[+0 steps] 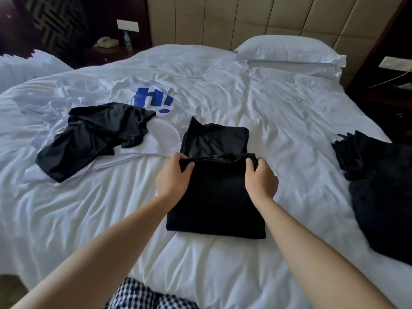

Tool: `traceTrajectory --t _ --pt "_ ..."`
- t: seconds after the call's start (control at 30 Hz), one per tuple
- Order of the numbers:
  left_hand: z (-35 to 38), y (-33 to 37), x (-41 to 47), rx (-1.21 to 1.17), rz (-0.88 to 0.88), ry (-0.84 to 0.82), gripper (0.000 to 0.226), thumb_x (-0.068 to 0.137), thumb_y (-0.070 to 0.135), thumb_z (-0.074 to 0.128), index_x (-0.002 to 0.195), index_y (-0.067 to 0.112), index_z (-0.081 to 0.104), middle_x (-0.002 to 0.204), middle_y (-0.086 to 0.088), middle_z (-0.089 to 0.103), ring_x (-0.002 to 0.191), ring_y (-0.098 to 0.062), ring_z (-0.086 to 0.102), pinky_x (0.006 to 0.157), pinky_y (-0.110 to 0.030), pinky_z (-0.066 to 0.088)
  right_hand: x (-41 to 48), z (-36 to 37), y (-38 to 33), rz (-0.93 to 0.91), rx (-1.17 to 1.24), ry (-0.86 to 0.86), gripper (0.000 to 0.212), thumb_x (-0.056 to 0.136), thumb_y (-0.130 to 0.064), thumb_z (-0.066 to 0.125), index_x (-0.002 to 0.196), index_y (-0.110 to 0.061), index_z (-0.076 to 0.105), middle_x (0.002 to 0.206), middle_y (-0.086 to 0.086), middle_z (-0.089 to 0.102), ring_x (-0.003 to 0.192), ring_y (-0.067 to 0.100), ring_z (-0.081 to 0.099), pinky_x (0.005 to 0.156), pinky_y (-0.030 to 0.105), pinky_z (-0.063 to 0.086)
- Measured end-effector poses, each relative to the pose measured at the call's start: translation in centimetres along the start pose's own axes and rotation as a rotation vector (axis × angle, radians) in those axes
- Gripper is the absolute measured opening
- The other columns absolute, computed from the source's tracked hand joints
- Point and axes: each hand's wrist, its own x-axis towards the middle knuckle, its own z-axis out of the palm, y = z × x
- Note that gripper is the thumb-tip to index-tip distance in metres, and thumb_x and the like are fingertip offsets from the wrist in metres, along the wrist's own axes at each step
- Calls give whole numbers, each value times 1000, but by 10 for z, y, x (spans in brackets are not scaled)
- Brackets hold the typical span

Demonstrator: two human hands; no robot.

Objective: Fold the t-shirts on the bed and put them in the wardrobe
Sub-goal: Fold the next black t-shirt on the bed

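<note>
A black t-shirt (217,197) lies partly folded in the middle of the white bed (278,112). My left hand (172,176) grips the left end of its folded-over edge. My right hand (260,178) grips the right end of the same edge. To the left, a crumpled black t-shirt (93,134) lies on top of a white t-shirt with a blue print (153,101). Another dark garment (379,190) is spread at the bed's right edge.
A white pillow (289,52) rests against the padded headboard (245,21). A dark nightstand (109,52) at the back left holds a telephone (106,42) and a water bottle (127,41). Another nightstand (392,94) stands at the right. No wardrobe is in view.
</note>
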Motion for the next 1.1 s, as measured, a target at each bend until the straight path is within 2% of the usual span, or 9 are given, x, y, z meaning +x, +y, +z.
traceTrajectory --t 0.1,0.2,0.27,0.43,0.57,0.73,0.87,0.97,1.1 --pt "26 -23 13 97 54 19 22 95 38 56 112 26 50 103 8 64 88 -15 60 75 -33 48 11 32 22 -21 -211 7 35 101 -47 36 100 -17 56 65 1 61 78 33 52 76 36 30" --pt "48 -47 15 224 165 54 36 94 35 57 126 21 47 118 4 59 110 -19 54 95 -35 43 10 55 40 -128 -337 56 27 99 -37 48 113 -16 57 84 6 66 80 29 53 84 38 34" --pt "57 -56 15 256 183 72 42 94 37 55 131 21 44 122 4 55 114 -19 50 99 -35 40 5 64 47 -192 -313 99 23 95 -30 57 112 -16 57 92 4 67 88 28 58 87 39 36" --pt "56 -55 17 249 174 24 51 94 41 54 137 18 42 130 1 53 122 -19 48 106 -34 37 3 62 46 -153 -196 73 39 93 -29 59 127 -12 49 119 6 61 105 27 58 93 40 38" --pt "34 -50 10 173 164 -60 59 93 45 55 145 25 34 140 3 44 129 -18 44 107 -36 35 -11 35 45 -153 -88 -61 47 92 -29 60 133 -11 46 134 8 48 114 28 55 92 44 47" --pt "-5 -54 -52 167 346 -29 32 90 41 57 120 31 63 128 9 51 119 -15 49 102 -34 37 -61 -13 63 -389 -41 -329 41 90 -42 53 125 -23 64 138 -4 51 135 15 38 111 34 33" --pt "-23 -69 -95 293 561 -120 44 84 54 52 119 31 68 122 10 59 115 -14 53 97 -33 41 -91 -39 83 -589 -107 -495 55 81 -56 47 126 -29 65 139 -11 55 138 10 38 115 31 26" --pt "-25 -70 -106 452 554 -200 50 85 48 56 132 33 59 131 10 58 122 -15 54 98 -33 43 -101 -42 82 -600 -246 -573 58 85 -38 55 142 -32 49 151 -11 41 143 7 31 117 29 23" --pt "-19 -52 -104 558 397 -277 52 92 34 58 143 32 47 142 11 49 129 -15 48 96 -30 41 -100 -43 65 -508 -400 -657 63 93 -9 44 150 -33 33 158 -16 26 145 2 21 113 20 23"
